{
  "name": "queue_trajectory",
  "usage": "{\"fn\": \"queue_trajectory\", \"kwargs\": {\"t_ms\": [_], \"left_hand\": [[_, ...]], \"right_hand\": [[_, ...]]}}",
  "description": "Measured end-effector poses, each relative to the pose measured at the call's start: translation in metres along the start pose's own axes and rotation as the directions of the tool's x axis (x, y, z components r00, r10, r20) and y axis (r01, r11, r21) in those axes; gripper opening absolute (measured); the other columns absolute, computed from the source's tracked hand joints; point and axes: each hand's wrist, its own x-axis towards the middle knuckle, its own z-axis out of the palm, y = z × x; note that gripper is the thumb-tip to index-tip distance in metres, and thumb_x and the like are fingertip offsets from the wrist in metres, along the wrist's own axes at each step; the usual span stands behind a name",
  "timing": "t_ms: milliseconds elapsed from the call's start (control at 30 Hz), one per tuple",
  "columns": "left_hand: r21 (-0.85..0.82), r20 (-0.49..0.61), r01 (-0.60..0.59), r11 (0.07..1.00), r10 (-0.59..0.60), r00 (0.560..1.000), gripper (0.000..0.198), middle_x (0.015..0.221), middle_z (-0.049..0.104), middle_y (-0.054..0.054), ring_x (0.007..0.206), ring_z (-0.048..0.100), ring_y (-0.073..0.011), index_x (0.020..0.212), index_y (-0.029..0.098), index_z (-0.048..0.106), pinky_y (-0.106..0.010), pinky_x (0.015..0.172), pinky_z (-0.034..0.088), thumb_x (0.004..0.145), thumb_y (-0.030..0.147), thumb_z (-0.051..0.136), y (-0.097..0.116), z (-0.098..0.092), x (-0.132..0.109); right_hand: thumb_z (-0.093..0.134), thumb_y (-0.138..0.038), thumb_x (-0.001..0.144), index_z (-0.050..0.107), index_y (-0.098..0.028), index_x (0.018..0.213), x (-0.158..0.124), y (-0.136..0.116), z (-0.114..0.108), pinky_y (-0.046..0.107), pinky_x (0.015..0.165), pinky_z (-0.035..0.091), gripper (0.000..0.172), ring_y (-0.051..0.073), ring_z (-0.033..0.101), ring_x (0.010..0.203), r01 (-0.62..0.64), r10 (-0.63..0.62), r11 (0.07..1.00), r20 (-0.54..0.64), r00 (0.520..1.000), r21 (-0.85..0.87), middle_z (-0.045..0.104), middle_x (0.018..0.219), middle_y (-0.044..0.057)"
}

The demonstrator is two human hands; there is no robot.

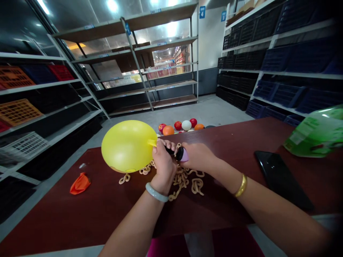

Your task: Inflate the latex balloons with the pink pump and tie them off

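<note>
A yellow inflated balloon (128, 145) hovers just above the dark red table (80, 210), left of centre. My left hand (163, 165) is closed round the balloon's neck and the black nozzle of a small hand pump (180, 153). My right hand (198, 157) grips the pump's purple body from the right. Under both hands lies a heap of beige plastic chain links (187, 180).
An uninflated orange balloon (80, 183) lies on the table at the left. A black phone (281, 178) and a green plastic bag (317, 134) are at the right. Several coloured balloons (182, 126) sit on the floor past the table's far edge. Shelving racks line both sides.
</note>
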Motion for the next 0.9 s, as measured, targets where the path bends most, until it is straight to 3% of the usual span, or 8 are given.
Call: {"fn": "queue_trajectory", "kwargs": {"t_ms": [167, 400, 500, 600, 900], "left_hand": [[0.007, 0.036, -0.015, 1.0, 0.015, 0.999, 0.03, 0.059, 0.039, 0.006, 0.047, 0.04, -0.0082, 0.067, 0.02, 0.039, -0.023, 0.045, 0.033, 0.084, 0.025, 0.063, 0.014, -0.001, 0.007], [-0.037, -0.094, -0.147, 0.988, 0.143, 0.985, 0.019, 0.057, 0.035, 0.006, 0.048, 0.037, -0.0077, 0.068, 0.019, 0.039, -0.023, 0.045, 0.028, 0.078, 0.008, 0.051, 0.069, -0.027, 0.047], [-0.037, -0.101, -0.185, 0.982, 0.18, 0.978, 0.02, 0.057, 0.034, 0.006, 0.047, 0.036, -0.0072, 0.068, 0.019, 0.037, -0.023, 0.045, 0.027, 0.079, 0.008, 0.05, 0.078, -0.031, 0.052], [-0.031, -0.087, -0.167, 0.986, 0.164, 0.983, 0.02, 0.057, 0.033, 0.006, 0.047, 0.036, -0.0073, 0.068, 0.019, 0.037, -0.023, 0.045, 0.026, 0.078, 0.007, 0.049, 0.069, -0.029, 0.048], [-0.005, -0.032, 0.002, 1.0, -0.002, 0.999, 0.025, 0.058, 0.038, 0.006, 0.046, 0.04, -0.0088, 0.067, 0.021, 0.038, -0.024, 0.044, 0.033, 0.083, 0.019, 0.058, 0.007, 0.0, 0.002]], "right_hand": [[0.059, -0.055, 0.081, 0.058, -0.022, 0.112, -0.001, 0.001, -0.003, 0.031, 0.064, 0.04, 0.045, 0.028, 0.071, 0.084, 0.0, 0.002, 0.999, -0.048, 0.999, 0.032, 0.075, 0.096, 0.008], [0.062, -0.054, 0.078, 0.061, -0.023, 0.108, 0.004, 0.025, -0.007, 0.032, 0.062, 0.037, 0.044, 0.029, 0.07, 0.081, 0.032, -0.033, 0.999, -0.042, 0.999, -0.028, 0.075, 0.094, 0.008], [0.062, -0.055, 0.077, 0.061, -0.023, 0.107, 0.005, 0.029, -0.008, 0.032, 0.062, 0.037, 0.044, 0.028, 0.07, 0.08, 0.043, -0.044, 0.998, -0.035, 0.998, -0.042, 0.075, 0.093, 0.007], [0.064, -0.054, 0.076, 0.061, -0.022, 0.106, 0.003, 0.025, -0.007, 0.033, 0.061, 0.037, 0.044, 0.028, 0.07, 0.08, 0.049, -0.051, 0.998, -0.029, 0.998, -0.05, 0.075, 0.092, 0.007], [0.062, -0.055, 0.078, 0.058, -0.022, 0.106, 0.0, 0.005, 0.0, 0.031, 0.062, 0.04, 0.044, 0.028, 0.071, 0.082, 0.036, -0.036, 0.999, -0.042, 0.998, -0.007, 0.075, 0.093, 0.007]]}}
